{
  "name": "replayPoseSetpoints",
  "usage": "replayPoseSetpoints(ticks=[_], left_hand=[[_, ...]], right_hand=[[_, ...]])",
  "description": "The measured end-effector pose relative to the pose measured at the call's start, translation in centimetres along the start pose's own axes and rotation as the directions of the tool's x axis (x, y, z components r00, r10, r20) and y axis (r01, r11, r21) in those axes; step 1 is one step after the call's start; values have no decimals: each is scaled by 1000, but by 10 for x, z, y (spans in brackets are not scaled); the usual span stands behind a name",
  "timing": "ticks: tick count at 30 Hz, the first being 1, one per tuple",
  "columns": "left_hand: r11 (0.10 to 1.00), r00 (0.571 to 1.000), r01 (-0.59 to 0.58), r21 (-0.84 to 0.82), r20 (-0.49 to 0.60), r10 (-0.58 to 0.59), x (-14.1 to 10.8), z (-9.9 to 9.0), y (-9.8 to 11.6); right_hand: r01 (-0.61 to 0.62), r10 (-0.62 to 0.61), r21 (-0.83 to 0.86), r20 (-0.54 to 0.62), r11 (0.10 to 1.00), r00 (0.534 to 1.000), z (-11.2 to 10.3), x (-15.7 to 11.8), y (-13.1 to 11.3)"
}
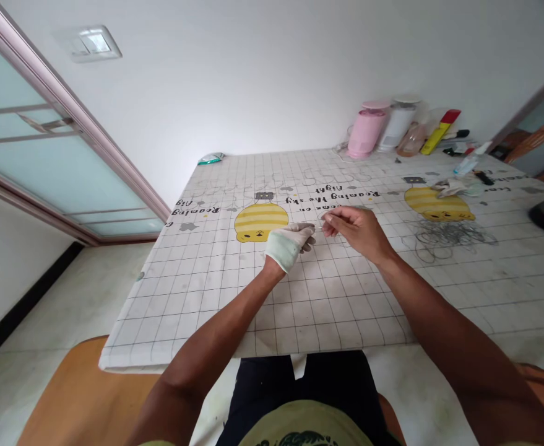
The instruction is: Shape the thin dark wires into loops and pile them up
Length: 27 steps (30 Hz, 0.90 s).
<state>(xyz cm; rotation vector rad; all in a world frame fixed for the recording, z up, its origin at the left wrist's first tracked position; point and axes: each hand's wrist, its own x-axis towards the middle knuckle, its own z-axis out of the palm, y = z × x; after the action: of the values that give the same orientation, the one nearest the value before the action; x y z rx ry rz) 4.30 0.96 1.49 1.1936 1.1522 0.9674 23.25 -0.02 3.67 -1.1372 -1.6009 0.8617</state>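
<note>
My left hand (293, 243) wears a pale glove and is closed in a pinch over the middle of the table. My right hand (356, 230), bare, is close beside it on the right, with thumb and fingertips drawn together. A faint thin piece seems to lie in the small gap between the fingertips, too fine to name. To the right of my hands, a loose tangle of thin grey wire-like strands (443, 241) lies on the tablecloth (234, 303).
Along the wall stand a pink cylinder (367, 131), a white cylinder (396, 127), and a yellow container with a red cap (440, 132). A clear bottle (472, 160) and a crumpled cloth (460, 186) are at the right. A green-white packet (211, 158) sits at the back-left corner.
</note>
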Motion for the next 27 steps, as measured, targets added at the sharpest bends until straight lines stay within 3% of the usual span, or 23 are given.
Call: replayPoseSetpoints(ticks=[10, 21, 24, 27], left_hand=[[994, 963, -73, -82, -264, 49, 14, -30, 2], [930, 999, 2, -367, -37, -16, 2, -25, -14], [922, 998, -18, -386, -64, -7, 3, -26, -16], [966, 987, -47, -253, -163, 5, 2, -30, -11]], right_hand=[[-87, 92, 172, -23, 981, 995, 32, -10, 11], [-90, 157, 287, -220, 954, 963, 47, -2, 26], [-126, 174, 275, -158, 953, 972, 47, -6, 27], [-147, 155, 174, -35, 974, 987, 36, -12, 21]])
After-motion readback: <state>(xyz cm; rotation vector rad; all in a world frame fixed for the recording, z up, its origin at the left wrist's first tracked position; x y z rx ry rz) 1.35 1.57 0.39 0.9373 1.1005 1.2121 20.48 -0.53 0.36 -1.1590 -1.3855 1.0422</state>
